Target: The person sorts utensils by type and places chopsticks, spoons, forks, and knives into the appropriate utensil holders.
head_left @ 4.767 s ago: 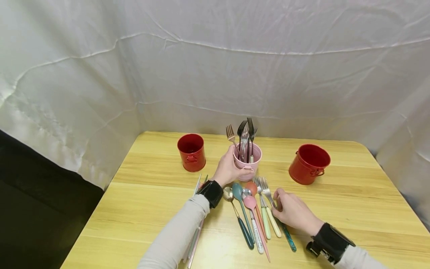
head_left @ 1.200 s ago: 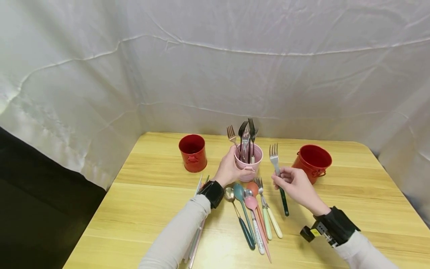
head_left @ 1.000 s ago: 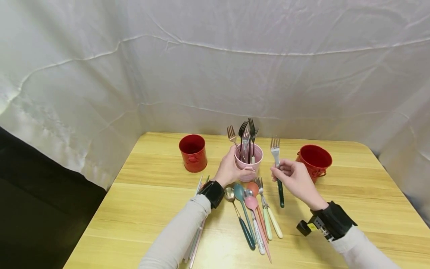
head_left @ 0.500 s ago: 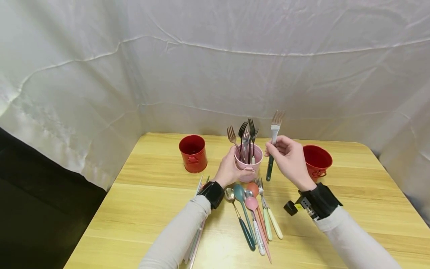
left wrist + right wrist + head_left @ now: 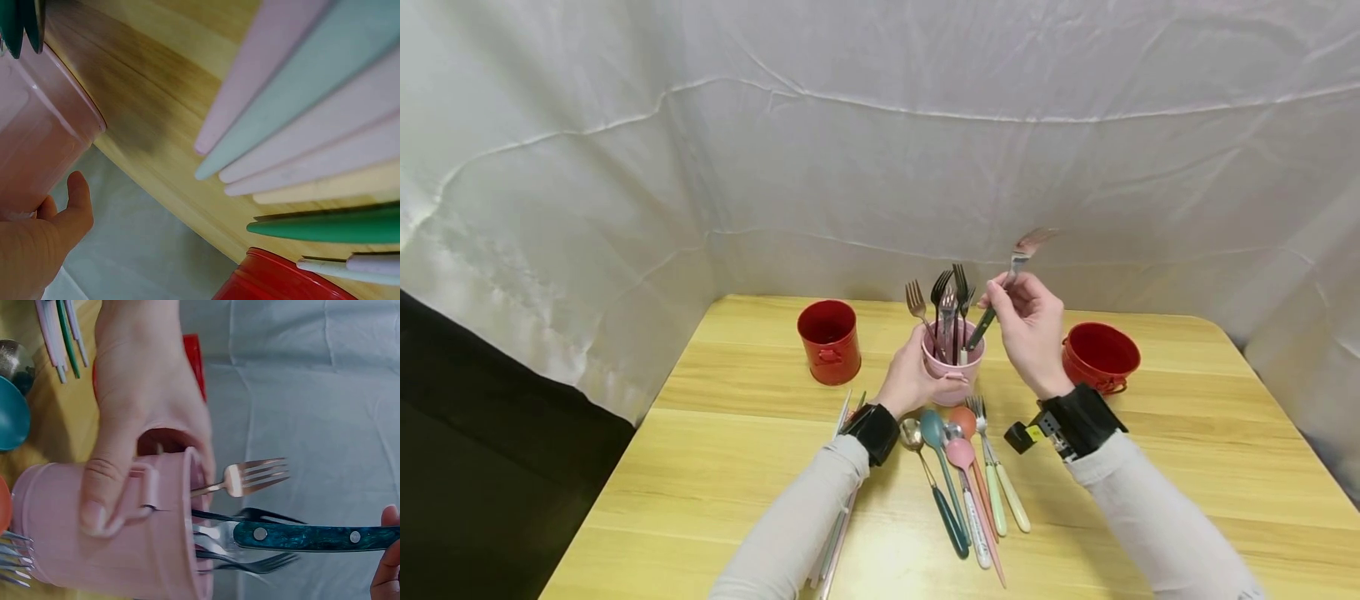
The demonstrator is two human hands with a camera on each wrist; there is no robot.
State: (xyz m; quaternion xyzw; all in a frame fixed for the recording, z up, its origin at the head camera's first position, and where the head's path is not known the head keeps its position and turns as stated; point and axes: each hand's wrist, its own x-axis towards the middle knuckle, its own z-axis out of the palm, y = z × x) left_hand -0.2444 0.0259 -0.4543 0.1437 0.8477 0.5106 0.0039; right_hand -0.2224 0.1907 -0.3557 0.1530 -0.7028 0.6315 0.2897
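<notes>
My left hand (image 5: 916,373) grips the side of a small pink bucket (image 5: 953,392), its thumb beside the little handle. Several forks (image 5: 940,288) stand in the bucket with tines up, some black, one copper-coloured. Above the bucket's right side, my right hand (image 5: 1032,332) pinches another fork (image 5: 306,538) by its silver neck. That fork slants, tines up to the right, and its dark teal marbled handle points down at the bucket's mouth. In the right wrist view, only fingertips of the right hand show at the right edge.
Spoons, including a pink spoon (image 5: 960,452) and a teal spoon (image 5: 932,427), lie in front of the bucket beside two light-handled forks (image 5: 992,471). Chopsticks (image 5: 835,546) lie partly under the left forearm. A red bucket (image 5: 830,354) stands left, another red bucket (image 5: 1101,358) right.
My right hand has lifted the teal-handled fork off the table, carried it up and left to the pink bucket, and tilted its handle toward the mouth. The left hand keeps its hold.
</notes>
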